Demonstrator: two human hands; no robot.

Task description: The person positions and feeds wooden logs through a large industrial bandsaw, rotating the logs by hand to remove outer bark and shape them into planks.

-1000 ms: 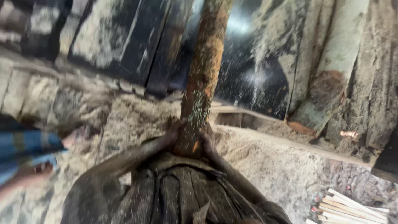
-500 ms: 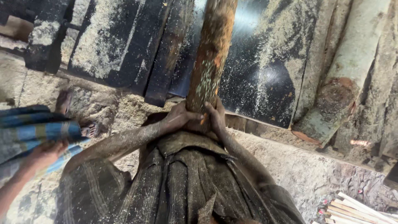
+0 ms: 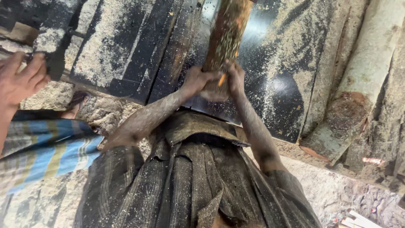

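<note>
A dark, glossy machine table [image 3: 287, 88] dusted with pale sawdust fills the view, rough masonry below it. Nearest, at 6 o'clock, hangs the person's dust-caked striped shirt [image 3: 190, 181]. Just beyond, the left hand [image 3: 195, 81] and right hand [image 3: 236, 78] are pressed together around the end of a rough, bark-covered round log [image 3: 225, 33] running toward 12 o'clock. An even, square push looks wise, fingers wrapped low. At 9 o'clock, another person's hand [image 3: 21, 80] is spread
</note>
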